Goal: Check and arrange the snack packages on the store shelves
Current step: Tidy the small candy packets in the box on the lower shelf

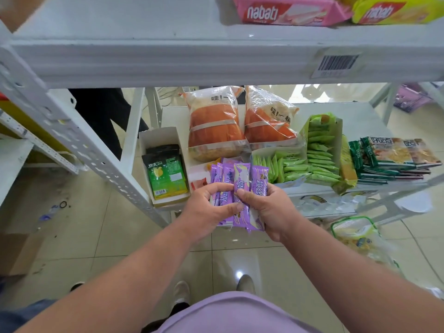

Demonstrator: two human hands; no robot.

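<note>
White metal shelving (pixel 360 121) fills mid-frame, where left hand (pixel 206 210) and right hand (pixel 271 210) curl around upright purple foil snack sachets (pixel 241 188), apparently above their box at centre.

The slim plastic stick packets (pixel 241 186) are purple with white lettering and pale yellow accents, and the flat pouches (pixel 165 174) in the white cardboard box (pixel 153 138) are black shading to bright green with a yellow fruit picture. The two clear plastic bags (pixel 216 121) show orange contents under white printed bands, beside light green sachets (pixel 300 164) and dark green-edged packs (pixel 384 155) with pale yellow fronts. On the white metal shelf (pixel 144 58) lie a pink wafer pack (pixel 288 10) and a yellow wafer pack (pixel 396 10), each with a red panel bearing white lettering, and a black-and-white barcode label (pixel 336 62) sits on its edge.
</note>
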